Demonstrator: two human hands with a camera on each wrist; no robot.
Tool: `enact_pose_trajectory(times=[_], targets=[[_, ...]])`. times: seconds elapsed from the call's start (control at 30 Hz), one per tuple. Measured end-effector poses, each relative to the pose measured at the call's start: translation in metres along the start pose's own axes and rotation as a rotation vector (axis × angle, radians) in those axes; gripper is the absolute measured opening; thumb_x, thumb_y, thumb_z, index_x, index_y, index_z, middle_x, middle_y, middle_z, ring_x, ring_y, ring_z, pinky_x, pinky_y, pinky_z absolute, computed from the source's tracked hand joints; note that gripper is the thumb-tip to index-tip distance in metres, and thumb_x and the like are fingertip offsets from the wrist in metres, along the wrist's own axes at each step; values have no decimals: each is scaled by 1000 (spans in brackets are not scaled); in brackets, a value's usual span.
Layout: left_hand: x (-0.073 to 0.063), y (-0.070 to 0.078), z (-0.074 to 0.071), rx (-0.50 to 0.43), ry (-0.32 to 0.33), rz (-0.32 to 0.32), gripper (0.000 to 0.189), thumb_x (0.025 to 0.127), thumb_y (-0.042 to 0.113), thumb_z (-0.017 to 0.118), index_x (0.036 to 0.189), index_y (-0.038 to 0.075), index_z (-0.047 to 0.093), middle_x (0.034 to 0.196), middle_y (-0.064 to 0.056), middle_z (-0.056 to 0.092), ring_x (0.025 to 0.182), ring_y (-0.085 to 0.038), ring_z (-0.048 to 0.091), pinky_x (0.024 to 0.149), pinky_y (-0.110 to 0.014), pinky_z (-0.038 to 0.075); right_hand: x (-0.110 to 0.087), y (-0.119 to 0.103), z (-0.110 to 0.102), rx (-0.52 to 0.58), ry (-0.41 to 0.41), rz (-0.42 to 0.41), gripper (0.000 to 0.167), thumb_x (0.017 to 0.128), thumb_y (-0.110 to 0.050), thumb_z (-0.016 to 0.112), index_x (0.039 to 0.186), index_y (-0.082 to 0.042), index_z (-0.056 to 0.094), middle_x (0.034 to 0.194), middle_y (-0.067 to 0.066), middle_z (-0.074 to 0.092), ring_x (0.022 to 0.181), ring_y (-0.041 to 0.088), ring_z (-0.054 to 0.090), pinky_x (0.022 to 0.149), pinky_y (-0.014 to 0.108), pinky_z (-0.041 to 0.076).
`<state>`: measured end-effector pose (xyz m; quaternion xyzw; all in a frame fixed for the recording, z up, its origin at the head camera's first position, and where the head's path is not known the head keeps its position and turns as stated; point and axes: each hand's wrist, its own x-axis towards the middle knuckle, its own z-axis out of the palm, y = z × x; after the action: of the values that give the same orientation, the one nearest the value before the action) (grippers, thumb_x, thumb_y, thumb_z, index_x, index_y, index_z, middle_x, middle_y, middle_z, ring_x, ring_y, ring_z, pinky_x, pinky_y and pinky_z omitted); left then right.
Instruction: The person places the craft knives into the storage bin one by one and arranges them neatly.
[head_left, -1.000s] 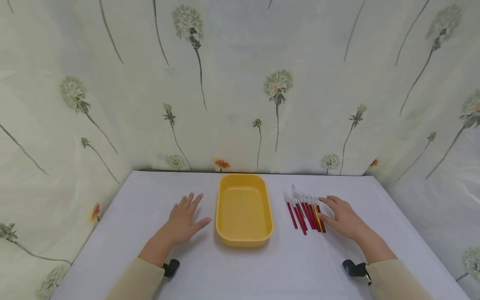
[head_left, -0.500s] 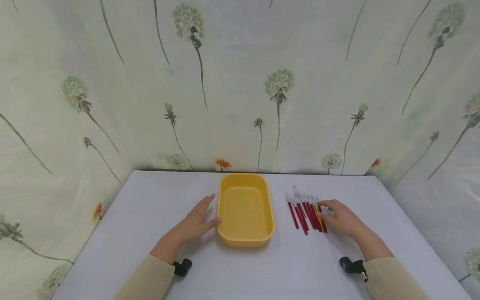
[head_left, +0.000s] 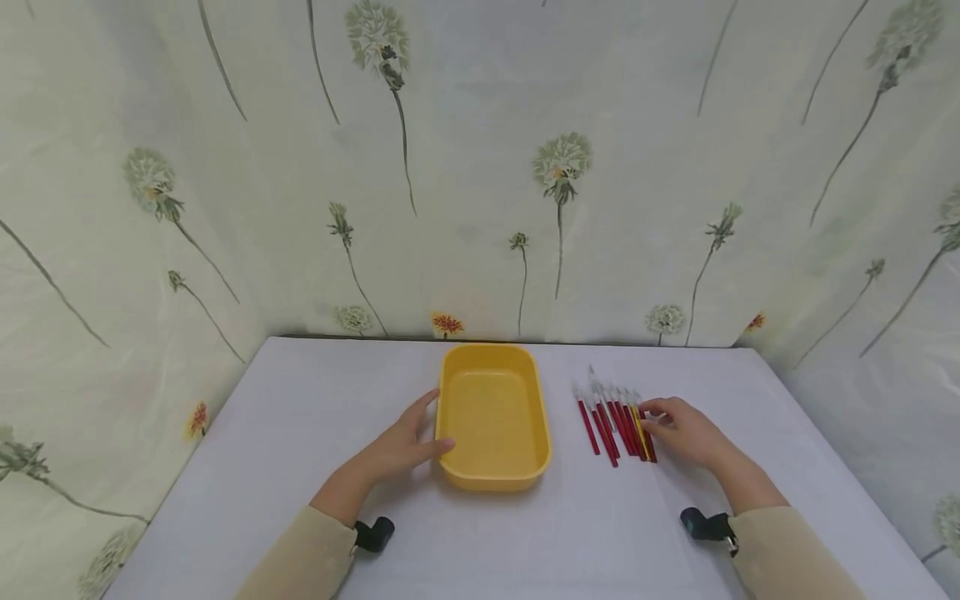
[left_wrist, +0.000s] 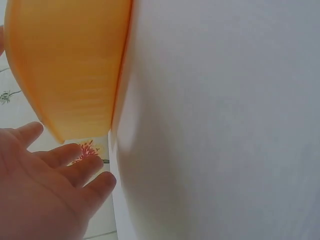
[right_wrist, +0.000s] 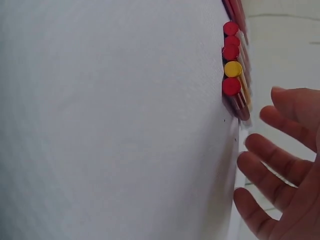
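Gripping nothing: left hand (head_left: pixel 401 446) flat against empty yellow tray (head_left: pixel 492 475), right hand (head_left: pixel 686 432) loosely touching row of pens (head_left: pixel 615 425), none moved yet

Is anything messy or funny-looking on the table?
Nothing is spilled or broken. The one odd thing is a single yellow pen among the red pens, which lie in a neat row beside the right hand. The yellow tray sits straight and empty.

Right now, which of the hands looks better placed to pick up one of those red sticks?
The right hand, probably. Its fingers are at the right edge of the row of red sticks, while the left hand rests against the yellow tray, which lies between it and the sticks.
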<state>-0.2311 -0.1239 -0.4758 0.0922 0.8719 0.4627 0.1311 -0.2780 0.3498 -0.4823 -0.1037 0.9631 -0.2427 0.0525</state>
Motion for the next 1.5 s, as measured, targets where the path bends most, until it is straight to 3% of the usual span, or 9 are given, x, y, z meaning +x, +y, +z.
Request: enact_pose_trajectory(times=[0.27,0.67,1.03,1.5], targets=[[-1,1,3,-20,-15,-24,96,86,46,77,161,28,18,162,-17,27,147,-38,29,114,-61,30,5,0,0,22,-5,16,37,98,-22,65,126,2,61,105,15,65,93,29,60,79,48,53],[-4,5,6,-96,-31,-26,101,84,41,81,161,23,18,164,-9,25,147,-34,31,116,-53,33,6,1,5,66,-6,34,31,98,-16,63,124,2,62,96,11,64,88,26,59,72,41,50],[-2,1,8,-171,-78,24,107,83,33,84,161,17,13,163,-14,23,141,-34,41,113,-48,39,9,1,3,80,-25,95,33,96,-13,66,125,1,61,102,17,67,91,29,62,78,48,54],[-4,-2,7,-238,-119,32,112,81,33,86,162,19,9,165,-15,18,140,-35,42,112,-50,38,17,8,1,76,-72,194,39,93,-16,68,130,-3,62,105,19,67,92,30,63,79,47,57]])
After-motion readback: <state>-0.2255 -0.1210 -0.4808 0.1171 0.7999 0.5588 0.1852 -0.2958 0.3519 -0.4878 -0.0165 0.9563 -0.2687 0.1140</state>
